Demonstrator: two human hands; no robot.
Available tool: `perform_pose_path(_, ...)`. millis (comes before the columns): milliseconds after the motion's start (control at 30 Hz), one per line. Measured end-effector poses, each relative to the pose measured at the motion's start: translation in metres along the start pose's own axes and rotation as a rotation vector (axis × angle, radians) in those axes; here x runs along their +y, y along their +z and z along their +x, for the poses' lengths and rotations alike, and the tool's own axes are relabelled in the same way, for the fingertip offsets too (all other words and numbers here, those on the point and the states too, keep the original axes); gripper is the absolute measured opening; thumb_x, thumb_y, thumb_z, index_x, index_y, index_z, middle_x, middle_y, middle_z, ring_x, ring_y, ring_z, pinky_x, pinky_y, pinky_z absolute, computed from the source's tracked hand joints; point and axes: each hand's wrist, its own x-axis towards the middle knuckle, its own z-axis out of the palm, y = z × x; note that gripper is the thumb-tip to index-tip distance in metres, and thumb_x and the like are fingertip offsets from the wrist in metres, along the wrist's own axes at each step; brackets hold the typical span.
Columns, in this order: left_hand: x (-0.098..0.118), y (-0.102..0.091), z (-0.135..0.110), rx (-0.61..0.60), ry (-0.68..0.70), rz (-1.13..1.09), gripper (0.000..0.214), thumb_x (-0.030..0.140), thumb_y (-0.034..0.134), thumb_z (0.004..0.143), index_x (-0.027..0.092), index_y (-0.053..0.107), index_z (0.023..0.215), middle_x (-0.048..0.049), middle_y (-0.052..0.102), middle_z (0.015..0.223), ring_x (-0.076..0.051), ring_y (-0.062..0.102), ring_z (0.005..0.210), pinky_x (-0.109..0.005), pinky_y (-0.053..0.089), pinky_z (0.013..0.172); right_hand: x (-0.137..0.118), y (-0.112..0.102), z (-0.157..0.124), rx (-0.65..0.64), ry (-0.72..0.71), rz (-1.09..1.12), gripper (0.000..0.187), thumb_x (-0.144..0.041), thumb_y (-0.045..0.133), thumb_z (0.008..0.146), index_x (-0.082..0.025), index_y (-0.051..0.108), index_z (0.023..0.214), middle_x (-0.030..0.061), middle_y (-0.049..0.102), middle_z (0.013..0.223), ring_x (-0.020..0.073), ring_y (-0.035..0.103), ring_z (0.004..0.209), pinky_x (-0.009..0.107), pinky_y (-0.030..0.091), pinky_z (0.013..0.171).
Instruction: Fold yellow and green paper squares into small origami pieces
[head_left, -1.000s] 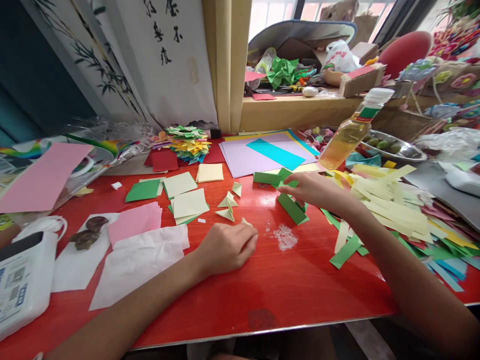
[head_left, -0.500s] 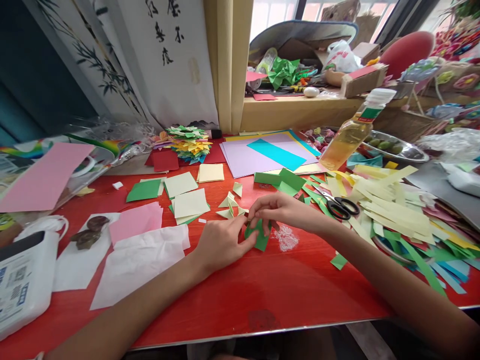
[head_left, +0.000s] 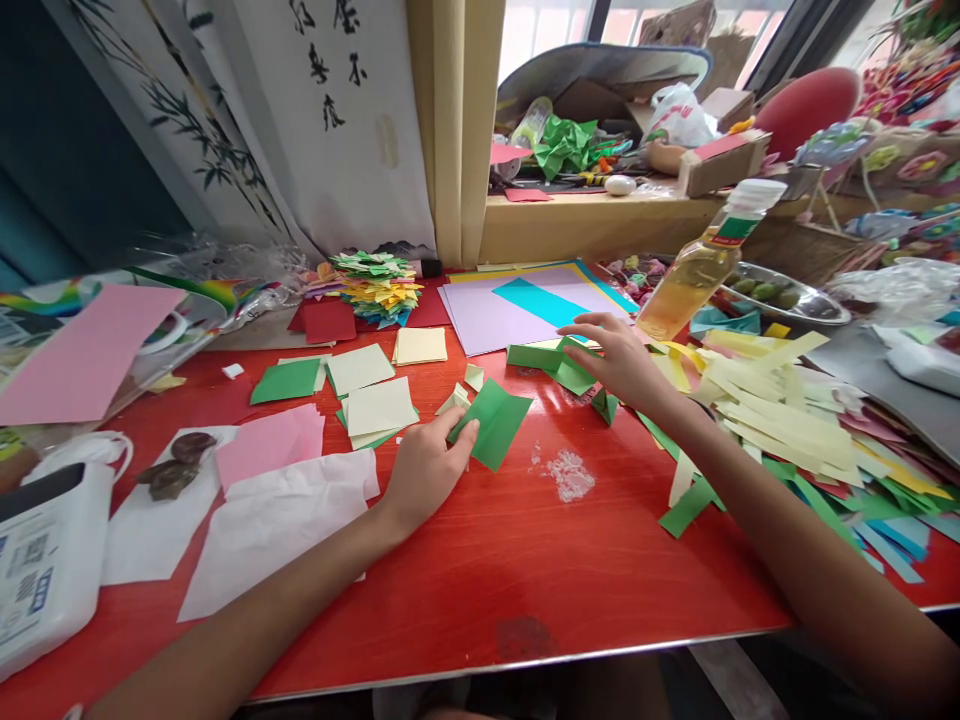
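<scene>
My left hand (head_left: 429, 465) pinches the near corner of a green paper square (head_left: 495, 420) and holds it just above the red table (head_left: 480, 580). My right hand (head_left: 619, 362) reaches out to the right, fingers spread flat over a small pile of green paper pieces (head_left: 559, 362) near the lilac sheets. Small folded pale-yellow triangles (head_left: 463, 390) lie just behind the green square.
Pale-yellow and green squares (head_left: 367, 395) lie to the left, pink and white sheets (head_left: 277, 490) nearer. A heap of paper strips (head_left: 787, 420) fills the right side. An oil bottle (head_left: 701, 265), lilac sheets with a cyan strip (head_left: 532, 305) and a stack of folded units (head_left: 379, 285) stand behind.
Both hands were together on a folded green piece. Now the left hand holds an open green square and has moved back a little; the right hand has gone out to the green pile.
</scene>
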Motion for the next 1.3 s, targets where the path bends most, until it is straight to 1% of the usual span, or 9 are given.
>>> perform_pose_path(200,0.0,0.0,0.0,0.012,0.006,-0.034,0.024,0.035,0.041,0.085,0.019,0.054,0.071,0.005,0.044,0.046,-0.01,0.034,0.043,-0.023,0.028,0.049,0.01,0.008,0.0,-0.187,-0.031,0.06,0.027,-0.025,0.05,0.081,-0.018,0.062,0.104,0.0102,0.059,0.107,0.0242,0.053,0.1,0.04,0.04,0.087)
perform_pose_path(333,0.0,0.0,0.001,0.002,-0.002,-0.057,0.025,0.035,0.041,0.085,0.019,0.051,0.068,0.0051,0.043,0.046,-0.009,0.033,0.043,-0.023,0.028,0.048,0.008,0.006,0.0,-0.283,-0.019,0.207,0.019,-0.026,0.05,0.08,-0.019,0.065,0.087,0.0061,0.062,0.103,0.0213,0.057,0.093,0.036,0.042,0.082)
perform_pose_path(433,0.0,0.0,0.001,0.006,0.002,-0.063,0.026,0.034,0.041,0.085,0.019,0.049,0.065,0.0051,0.042,0.046,-0.009,0.033,0.043,-0.023,0.027,0.048,0.005,0.004,0.0,-0.308,-0.01,0.245,0.017,-0.026,0.051,0.079,-0.019,0.066,0.079,0.0057,0.062,0.102,0.0212,0.056,0.094,0.036,0.042,0.084)
perform_pose_path(633,0.0,-0.001,0.0,-0.003,-0.001,-0.081,0.026,0.034,0.041,0.085,0.019,0.05,0.066,0.0049,0.043,0.046,-0.01,0.035,0.043,-0.023,0.028,0.049,-0.013,0.0,-0.001,-0.416,0.063,0.398,0.017,-0.029,0.05,0.079,-0.022,0.066,0.078,0.0031,0.064,0.097,0.0198,0.058,0.089,0.035,0.045,0.079)
perform_pose_path(867,-0.001,-0.001,0.001,0.007,-0.013,-0.065,0.026,0.034,0.041,0.085,0.019,0.049,0.065,0.0053,0.043,0.047,-0.01,0.037,0.045,-0.023,0.028,0.051,-0.031,-0.006,-0.004,-0.322,0.07,0.418,0.021,-0.028,0.048,0.082,-0.023,0.061,0.097,0.0043,0.063,0.1,0.0187,0.058,0.09,0.035,0.045,0.08)
perform_pose_path(967,0.001,-0.001,0.001,0.011,-0.02,-0.112,0.024,0.033,0.042,0.085,0.019,0.047,0.065,0.0055,0.043,0.048,-0.01,0.038,0.047,-0.022,0.028,0.05,-0.041,-0.01,-0.006,-0.325,0.046,0.413,0.022,-0.033,0.047,0.084,-0.023,0.062,0.096,0.0037,0.065,0.098,0.0191,0.058,0.091,0.035,0.044,0.081)
perform_pose_path(1133,0.003,-0.003,0.001,0.025,-0.044,-0.238,0.014,0.034,0.044,0.084,0.022,0.052,0.084,0.0045,0.055,0.059,-0.012,0.051,0.055,-0.022,0.035,0.055,-0.074,-0.01,-0.015,-0.148,0.159,0.819,0.031,-0.041,0.039,0.088,-0.02,0.058,0.101,0.0055,0.064,0.096,0.0156,0.059,0.089,0.031,0.045,0.082)
perform_pose_path(1200,0.003,-0.002,0.001,0.032,-0.056,-0.29,0.015,0.035,0.045,0.084,0.022,0.051,0.091,0.0033,0.06,0.064,-0.013,0.056,0.059,-0.023,0.039,0.059,-0.089,-0.003,-0.022,-0.205,0.217,0.939,0.033,-0.043,0.043,0.085,-0.019,0.056,0.103,0.007,0.062,0.101,0.0158,0.06,0.087,0.03,0.047,0.078)
perform_pose_path(1300,0.002,-0.001,0.001,0.019,-0.07,-0.351,0.019,0.037,0.047,0.083,0.023,0.049,0.095,0.0021,0.063,0.072,-0.013,0.059,0.063,-0.024,0.043,0.065,-0.104,0.01,-0.034,-0.29,0.278,0.952,0.03,-0.04,0.05,0.082,-0.019,0.058,0.101,0.0063,0.063,0.097,0.0167,0.059,0.084,0.028,0.047,0.071)
